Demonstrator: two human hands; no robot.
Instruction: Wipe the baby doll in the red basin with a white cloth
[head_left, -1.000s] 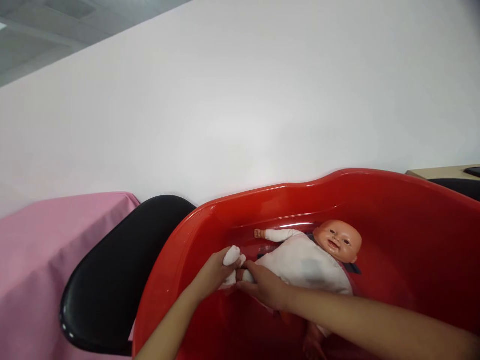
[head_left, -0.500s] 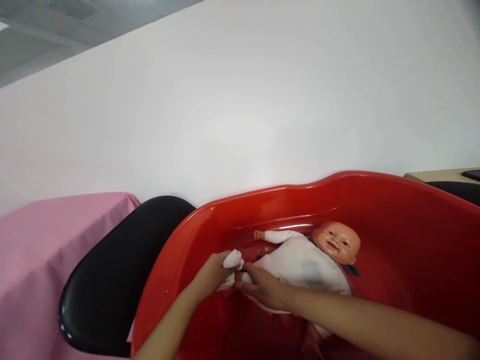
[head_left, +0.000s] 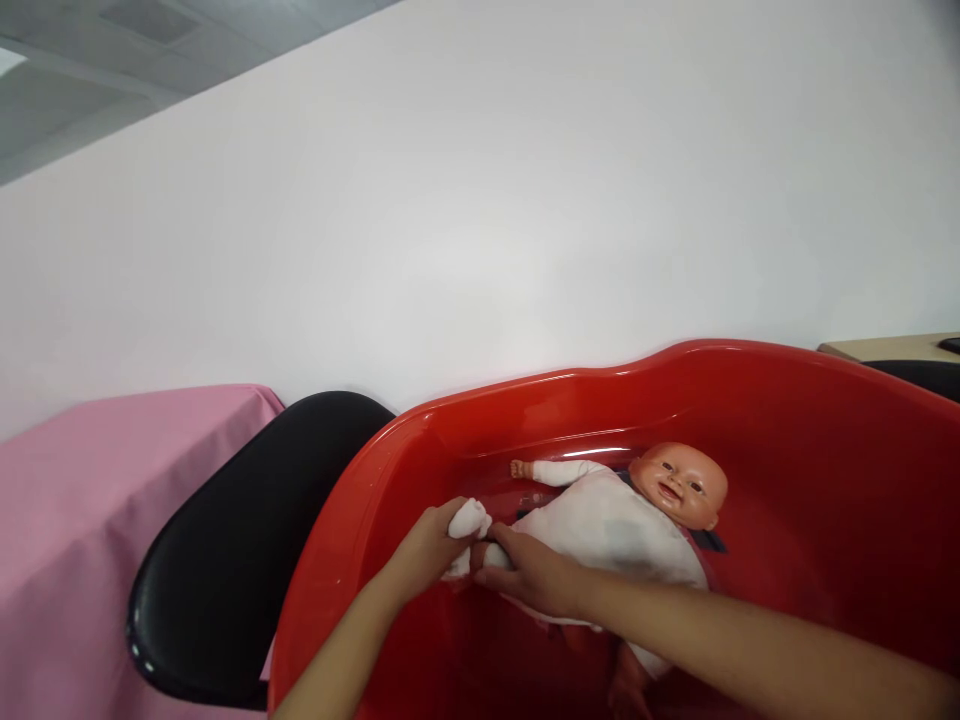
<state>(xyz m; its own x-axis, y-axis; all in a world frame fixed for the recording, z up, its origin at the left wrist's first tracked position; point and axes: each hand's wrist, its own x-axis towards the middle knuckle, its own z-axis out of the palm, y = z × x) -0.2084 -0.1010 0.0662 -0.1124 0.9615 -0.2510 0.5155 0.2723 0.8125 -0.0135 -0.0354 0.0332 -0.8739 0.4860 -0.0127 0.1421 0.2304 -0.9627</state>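
Observation:
A baby doll point(head_left: 622, 525) in white clothes lies on its back inside a red plastic tub point(head_left: 787, 430), head to the right. My left hand point(head_left: 427, 550) is closed round the doll's white-socked foot point(head_left: 469, 518) at the left end of the tub. My right hand point(head_left: 529, 575) reaches across from the right and grips the doll's leg just beside that foot, fingers wrapped round it. The two hands almost touch. The doll's other leg is partly hidden under my right forearm.
A black padded chair back point(head_left: 232, 560) stands against the tub's left rim. A pink cloth point(head_left: 90, 520) covers a surface at far left. A white wall fills the background. A beige tabletop edge point(head_left: 892, 347) shows at far right.
Both hands keep their hold on the doll's foot and leg. The view has shifted slightly; nothing else has visibly moved.

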